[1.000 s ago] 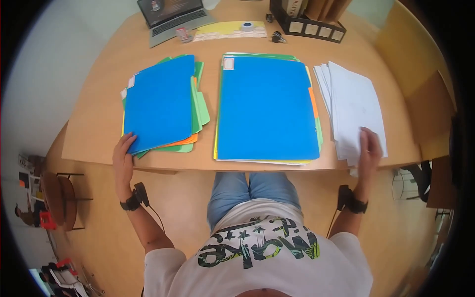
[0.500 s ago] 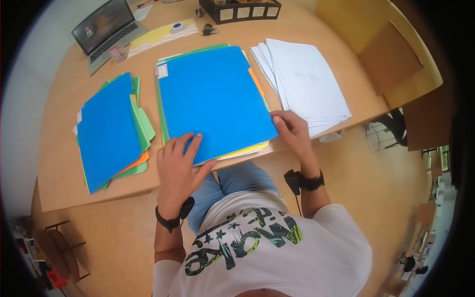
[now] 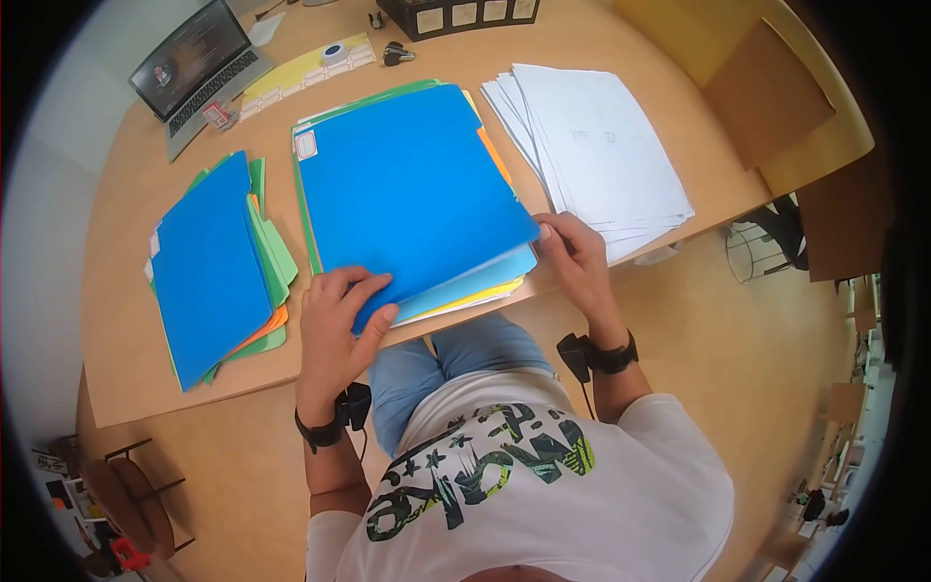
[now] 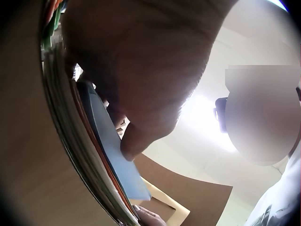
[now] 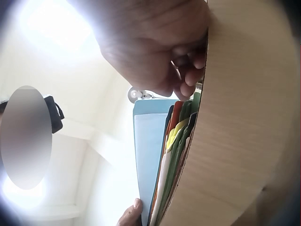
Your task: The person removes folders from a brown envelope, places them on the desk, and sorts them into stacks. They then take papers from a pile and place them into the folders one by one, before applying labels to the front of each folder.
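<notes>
A blue folder (image 3: 417, 184) lies on top of the middle stack, its near edge raised. Light blue and yellow layers show beneath that edge. At its near right corner, my right hand (image 3: 577, 262) pinches the folder between thumb and fingers. My left hand (image 3: 335, 330) holds the near left corner, fingers bent over the top and thumb by the edge. From the right wrist view, the raised folder (image 5: 153, 150) leans up from the stack with a white sheet against it. The left wrist view shows my left thumb (image 4: 134, 141) against the folder.
Another stack of folders with a blue one on top (image 3: 213, 272) lies at left. White papers (image 3: 606, 155) lie at right. Farther back are a laptop (image 3: 199, 73), a label sheet (image 3: 305, 82) with a tape roll (image 3: 335, 53), a black clip (image 3: 396, 54) and a black organizer (image 3: 461, 16).
My left hand moved from the left stack to the middle one, my right hand from the papers to the blue folder. The folder's near edge has risen. The head view has swung right.
</notes>
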`<control>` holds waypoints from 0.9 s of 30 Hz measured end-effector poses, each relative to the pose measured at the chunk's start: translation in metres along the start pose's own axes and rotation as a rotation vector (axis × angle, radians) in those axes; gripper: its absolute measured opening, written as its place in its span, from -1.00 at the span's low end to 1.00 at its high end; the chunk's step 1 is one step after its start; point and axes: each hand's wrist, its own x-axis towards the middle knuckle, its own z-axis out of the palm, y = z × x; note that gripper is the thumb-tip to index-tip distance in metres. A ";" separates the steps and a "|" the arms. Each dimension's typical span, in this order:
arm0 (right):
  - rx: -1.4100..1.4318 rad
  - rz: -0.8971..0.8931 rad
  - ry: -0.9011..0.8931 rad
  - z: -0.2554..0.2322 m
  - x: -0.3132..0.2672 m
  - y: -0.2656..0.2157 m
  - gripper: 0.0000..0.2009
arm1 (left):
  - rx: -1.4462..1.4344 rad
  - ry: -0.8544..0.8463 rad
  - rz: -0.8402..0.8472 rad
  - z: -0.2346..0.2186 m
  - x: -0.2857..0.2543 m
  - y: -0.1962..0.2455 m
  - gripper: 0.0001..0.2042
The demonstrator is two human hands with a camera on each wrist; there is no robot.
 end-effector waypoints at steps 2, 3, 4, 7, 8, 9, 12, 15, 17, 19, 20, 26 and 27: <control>0.061 0.024 -0.007 0.000 -0.001 0.000 -0.78 | -0.025 -0.004 0.019 0.001 -0.001 -0.003 -0.64; 0.089 0.032 -0.018 -0.001 -0.001 0.001 -0.78 | -0.019 -0.012 0.011 0.000 0.000 -0.002 -0.64; 0.116 0.041 -0.029 -0.001 -0.001 0.001 -0.78 | -0.013 -0.019 0.003 -0.001 0.000 0.001 -0.64; 0.201 0.138 -0.077 -0.003 -0.002 -0.005 -0.77 | -0.018 -0.022 -0.016 -0.003 0.001 0.004 -0.64; 0.223 0.169 -0.095 -0.004 -0.001 -0.008 -0.76 | -0.025 -0.022 -0.020 -0.003 0.001 0.004 -0.64; 0.244 0.200 -0.113 -0.005 -0.001 -0.011 -0.75 | -0.033 -0.020 -0.022 -0.003 0.001 0.004 -0.64; 0.204 0.246 -0.219 -0.011 0.003 -0.017 -0.73 | -0.047 -0.014 -0.028 -0.002 0.000 0.002 -0.62; 0.116 0.296 -0.305 -0.014 0.011 -0.026 -0.72 | -0.032 -0.016 -0.027 -0.001 -0.001 0.001 -0.58; 0.050 0.316 -0.334 -0.014 0.017 -0.032 -0.71 | -0.014 -0.016 -0.013 -0.001 -0.002 0.000 -0.54; -0.023 0.314 -0.351 -0.010 0.021 -0.035 -0.70 | 0.026 -0.027 -0.007 -0.001 -0.001 0.003 -0.49; -0.042 0.295 -0.341 -0.008 0.021 -0.038 -0.69 | 0.047 -0.032 -0.004 -0.002 -0.001 0.005 -0.47; -0.171 0.095 -0.278 0.009 0.023 -0.033 -0.67 | 0.180 0.052 -0.075 0.013 0.003 0.019 -0.38; -0.134 0.091 -0.253 0.012 0.021 -0.032 -0.68 | 0.199 0.066 -0.070 0.015 0.003 0.020 -0.38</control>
